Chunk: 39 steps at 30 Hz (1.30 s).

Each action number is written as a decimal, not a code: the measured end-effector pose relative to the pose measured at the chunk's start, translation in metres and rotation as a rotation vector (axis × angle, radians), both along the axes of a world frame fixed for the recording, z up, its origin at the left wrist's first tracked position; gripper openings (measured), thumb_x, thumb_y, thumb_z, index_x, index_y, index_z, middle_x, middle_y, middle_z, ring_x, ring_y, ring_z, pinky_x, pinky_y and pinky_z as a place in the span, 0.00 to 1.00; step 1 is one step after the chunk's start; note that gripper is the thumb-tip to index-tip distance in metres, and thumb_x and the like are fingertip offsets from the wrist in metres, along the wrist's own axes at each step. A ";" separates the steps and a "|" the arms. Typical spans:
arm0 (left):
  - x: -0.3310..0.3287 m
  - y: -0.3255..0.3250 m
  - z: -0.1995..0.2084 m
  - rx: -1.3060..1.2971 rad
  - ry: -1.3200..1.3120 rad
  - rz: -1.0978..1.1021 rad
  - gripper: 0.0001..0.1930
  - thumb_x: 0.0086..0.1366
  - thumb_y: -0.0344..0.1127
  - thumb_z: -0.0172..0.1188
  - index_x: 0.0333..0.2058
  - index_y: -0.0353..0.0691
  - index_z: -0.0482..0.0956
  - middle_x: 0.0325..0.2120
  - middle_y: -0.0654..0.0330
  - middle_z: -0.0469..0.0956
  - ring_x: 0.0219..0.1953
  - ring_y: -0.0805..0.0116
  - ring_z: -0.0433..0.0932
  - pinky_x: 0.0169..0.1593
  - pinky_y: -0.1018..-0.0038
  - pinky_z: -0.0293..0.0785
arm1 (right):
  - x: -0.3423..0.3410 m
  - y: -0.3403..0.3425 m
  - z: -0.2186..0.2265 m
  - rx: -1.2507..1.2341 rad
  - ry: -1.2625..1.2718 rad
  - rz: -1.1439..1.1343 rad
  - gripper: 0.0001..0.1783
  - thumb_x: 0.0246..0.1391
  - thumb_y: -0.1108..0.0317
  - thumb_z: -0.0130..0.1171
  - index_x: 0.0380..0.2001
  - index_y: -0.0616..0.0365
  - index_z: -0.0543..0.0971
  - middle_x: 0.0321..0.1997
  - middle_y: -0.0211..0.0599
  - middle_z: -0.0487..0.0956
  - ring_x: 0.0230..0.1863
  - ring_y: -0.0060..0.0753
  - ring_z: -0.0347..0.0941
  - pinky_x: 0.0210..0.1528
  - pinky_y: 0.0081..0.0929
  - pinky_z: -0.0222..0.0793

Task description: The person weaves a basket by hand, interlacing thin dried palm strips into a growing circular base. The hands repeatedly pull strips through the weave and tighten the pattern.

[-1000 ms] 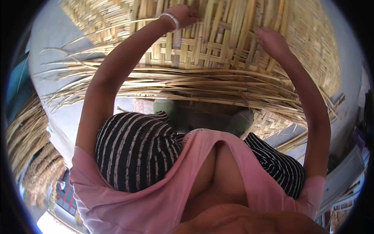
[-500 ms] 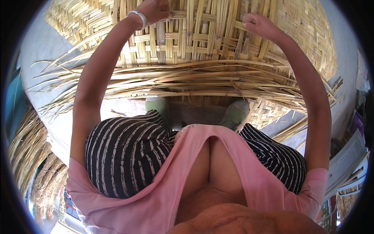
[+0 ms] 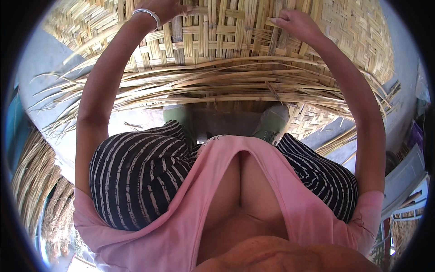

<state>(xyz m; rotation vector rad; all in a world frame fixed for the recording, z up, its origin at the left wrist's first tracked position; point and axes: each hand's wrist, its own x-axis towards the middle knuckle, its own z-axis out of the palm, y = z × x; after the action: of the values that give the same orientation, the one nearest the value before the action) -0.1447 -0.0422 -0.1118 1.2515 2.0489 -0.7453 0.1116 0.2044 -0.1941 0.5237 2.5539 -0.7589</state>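
Observation:
A large mat of pale woven bamboo strips [image 3: 226, 45] lies in front of me, loosely woven in the middle. At the mat's far left, my left hand [image 3: 165, 8], with a silver bangle [image 3: 148, 16] at its wrist, is closed at a crosswise bamboo strip [image 3: 217, 12]; the top of the picture cuts off part of this hand. To the right, my right hand [image 3: 295, 23] has its fingers curled in, thumb toward the left, and pinches a strip at the weave. The upright strips between the hands stand with gaps among them.
Long loose strips [image 3: 199, 86] lie in a bundle across the near side of the mat. My green shoes [image 3: 270, 120] stand just behind them. Bundles of dry stalks [image 3: 36, 167] are at the left, and a pale blue-grey panel [image 3: 403, 179] stands at the right.
My left hand has moved a little left and up, and its fingers look less tightly bunched. My right hand has shifted slightly up and left. The whole view has shifted slightly.

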 end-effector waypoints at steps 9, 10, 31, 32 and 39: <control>0.016 -0.009 -0.008 0.160 -0.171 0.103 0.25 0.71 0.59 0.43 0.48 0.49 0.81 0.44 0.59 0.82 0.42 0.62 0.81 0.47 0.64 0.78 | -0.009 -0.022 0.023 0.167 -0.083 0.064 0.19 0.59 0.52 0.56 0.26 0.57 0.77 0.28 0.44 0.78 0.32 0.48 0.75 0.35 0.46 0.69; 0.017 -0.014 -0.011 0.197 -0.195 0.097 0.25 0.71 0.59 0.42 0.48 0.49 0.81 0.45 0.59 0.82 0.42 0.61 0.81 0.47 0.63 0.78 | 0.002 -0.023 0.012 0.178 -0.058 0.100 0.22 0.61 0.47 0.53 0.27 0.56 0.74 0.25 0.41 0.76 0.29 0.44 0.74 0.32 0.45 0.68; 0.035 -0.011 0.028 0.057 -0.281 0.460 0.23 0.71 0.55 0.48 0.36 0.42 0.84 0.28 0.56 0.81 0.30 0.64 0.79 0.35 0.70 0.77 | 0.000 -0.039 0.025 0.306 -0.133 0.255 0.22 0.65 0.45 0.46 0.41 0.53 0.75 0.31 0.44 0.81 0.35 0.52 0.78 0.36 0.49 0.74; 0.034 -0.018 0.015 0.123 -0.245 0.405 0.23 0.71 0.55 0.48 0.37 0.43 0.84 0.28 0.56 0.81 0.31 0.64 0.80 0.35 0.69 0.77 | -0.002 -0.039 0.027 0.307 -0.147 0.256 0.22 0.65 0.45 0.46 0.41 0.53 0.75 0.31 0.44 0.81 0.35 0.52 0.78 0.36 0.49 0.74; 0.018 -0.028 -0.023 0.233 -0.210 0.146 0.19 0.69 0.52 0.52 0.46 0.49 0.83 0.36 0.56 0.83 0.39 0.59 0.82 0.44 0.62 0.78 | -0.005 -0.044 0.033 0.315 -0.182 0.273 0.19 0.65 0.48 0.47 0.40 0.53 0.76 0.33 0.43 0.81 0.38 0.50 0.79 0.38 0.48 0.74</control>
<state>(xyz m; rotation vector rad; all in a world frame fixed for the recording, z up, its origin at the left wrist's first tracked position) -0.1265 -0.0699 -0.1344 1.2308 2.0671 -0.3002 0.1063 0.1600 -0.1615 0.3107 2.5119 -0.2043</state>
